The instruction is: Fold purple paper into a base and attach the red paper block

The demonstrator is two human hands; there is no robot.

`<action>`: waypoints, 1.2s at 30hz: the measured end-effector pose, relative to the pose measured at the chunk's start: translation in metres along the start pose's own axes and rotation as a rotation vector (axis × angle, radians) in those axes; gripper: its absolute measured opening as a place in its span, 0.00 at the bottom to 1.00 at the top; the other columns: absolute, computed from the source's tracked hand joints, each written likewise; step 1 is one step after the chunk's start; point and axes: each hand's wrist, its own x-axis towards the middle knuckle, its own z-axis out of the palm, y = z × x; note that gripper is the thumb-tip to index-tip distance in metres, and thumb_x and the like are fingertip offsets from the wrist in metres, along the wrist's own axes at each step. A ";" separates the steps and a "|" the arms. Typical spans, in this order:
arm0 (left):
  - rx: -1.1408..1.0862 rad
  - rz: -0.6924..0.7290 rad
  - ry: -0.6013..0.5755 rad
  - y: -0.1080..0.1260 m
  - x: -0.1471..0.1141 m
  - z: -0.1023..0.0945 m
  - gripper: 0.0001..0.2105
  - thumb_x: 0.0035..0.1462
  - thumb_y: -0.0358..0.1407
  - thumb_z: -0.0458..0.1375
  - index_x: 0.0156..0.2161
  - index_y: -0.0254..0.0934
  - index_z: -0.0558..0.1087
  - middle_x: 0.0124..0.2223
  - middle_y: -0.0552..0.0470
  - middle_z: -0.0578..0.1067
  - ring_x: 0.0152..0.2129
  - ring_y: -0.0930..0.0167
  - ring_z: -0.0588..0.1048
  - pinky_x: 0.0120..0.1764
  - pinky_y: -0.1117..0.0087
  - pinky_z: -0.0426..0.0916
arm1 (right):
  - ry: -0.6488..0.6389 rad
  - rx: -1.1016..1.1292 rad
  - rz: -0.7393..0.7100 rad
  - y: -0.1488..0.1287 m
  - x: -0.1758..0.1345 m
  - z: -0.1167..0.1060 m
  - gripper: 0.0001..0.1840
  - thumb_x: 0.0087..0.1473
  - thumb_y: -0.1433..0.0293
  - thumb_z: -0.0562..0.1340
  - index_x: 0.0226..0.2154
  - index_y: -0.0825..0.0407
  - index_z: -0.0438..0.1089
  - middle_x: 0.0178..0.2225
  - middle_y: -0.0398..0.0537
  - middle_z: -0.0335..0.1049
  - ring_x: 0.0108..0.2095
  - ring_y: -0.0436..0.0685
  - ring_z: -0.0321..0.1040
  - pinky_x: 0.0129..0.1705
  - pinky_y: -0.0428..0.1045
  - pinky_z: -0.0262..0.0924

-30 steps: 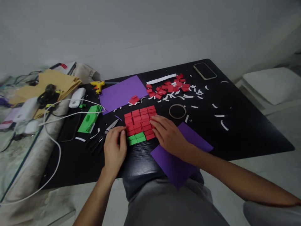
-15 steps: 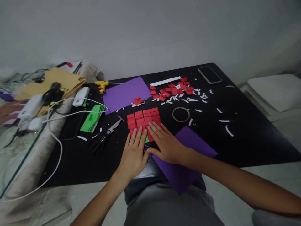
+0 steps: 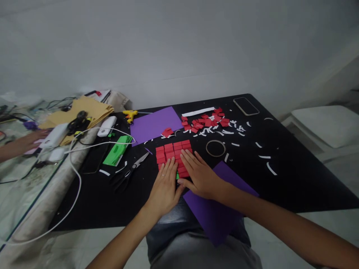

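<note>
A black rectangular table (image 3: 280, 190) spans the scene. A purple rectangular paper sheet (image 3: 211, 216) overhangs its near edge. Near centre, the left hand (image 3: 165, 188) and right hand (image 3: 203, 176) lie flat, fingers straight, on the grid of red folded-paper pieces (image 3: 177, 146); black-handled metal scissors (image 3: 128, 173) lie to its left.

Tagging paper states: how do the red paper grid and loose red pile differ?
The red paper grid lies in rows; the loose red pile, jumbled. Left hand and right hand are on the grid, off the pile. The grid shows a green bit; the pile has white scraps beside it. Both lie on the black table.
</note>
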 end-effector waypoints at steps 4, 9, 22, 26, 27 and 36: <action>0.000 0.004 -0.046 -0.002 -0.001 0.004 0.36 0.73 0.47 0.49 0.76 0.30 0.46 0.76 0.33 0.54 0.74 0.54 0.51 0.71 0.44 0.55 | -0.019 0.022 0.030 0.007 -0.002 0.013 0.44 0.69 0.50 0.56 0.74 0.63 0.50 0.74 0.70 0.50 0.76 0.71 0.41 0.74 0.71 0.44; -0.055 -0.030 -0.072 0.001 0.000 -0.001 0.34 0.72 0.48 0.50 0.75 0.31 0.51 0.76 0.33 0.54 0.74 0.53 0.51 0.71 0.43 0.54 | -0.036 0.114 0.047 0.006 -0.001 0.008 0.44 0.68 0.49 0.56 0.73 0.62 0.52 0.73 0.71 0.52 0.76 0.72 0.44 0.74 0.72 0.43; -0.305 -0.609 0.088 -0.061 0.043 -0.052 0.21 0.58 0.53 0.64 0.45 0.38 0.73 0.39 0.43 0.82 0.34 0.58 0.81 0.38 0.61 0.73 | 0.068 0.429 0.523 0.049 0.047 -0.029 0.38 0.49 0.66 0.76 0.60 0.57 0.66 0.50 0.62 0.78 0.49 0.66 0.78 0.52 0.62 0.71; -0.295 -0.638 0.072 -0.063 0.051 -0.038 0.21 0.51 0.49 0.71 0.44 0.38 0.73 0.39 0.42 0.82 0.36 0.56 0.81 0.38 0.62 0.70 | 0.049 0.393 0.538 0.045 0.055 -0.024 0.35 0.44 0.71 0.77 0.54 0.58 0.69 0.45 0.59 0.77 0.48 0.67 0.76 0.52 0.62 0.68; -0.328 -0.655 0.082 -0.063 0.052 -0.036 0.22 0.49 0.47 0.72 0.44 0.38 0.73 0.39 0.43 0.82 0.36 0.56 0.81 0.38 0.62 0.70 | 0.041 0.393 0.541 0.044 0.056 -0.023 0.32 0.43 0.71 0.77 0.51 0.57 0.71 0.44 0.57 0.77 0.47 0.67 0.76 0.52 0.61 0.68; -0.752 -0.612 0.271 -0.072 0.046 -0.026 0.24 0.42 0.44 0.74 0.41 0.40 0.68 0.40 0.52 0.77 0.37 0.65 0.78 0.42 0.63 0.73 | 0.015 0.480 0.530 0.046 0.045 -0.032 0.19 0.44 0.75 0.74 0.37 0.51 0.66 0.42 0.51 0.75 0.45 0.62 0.74 0.49 0.59 0.69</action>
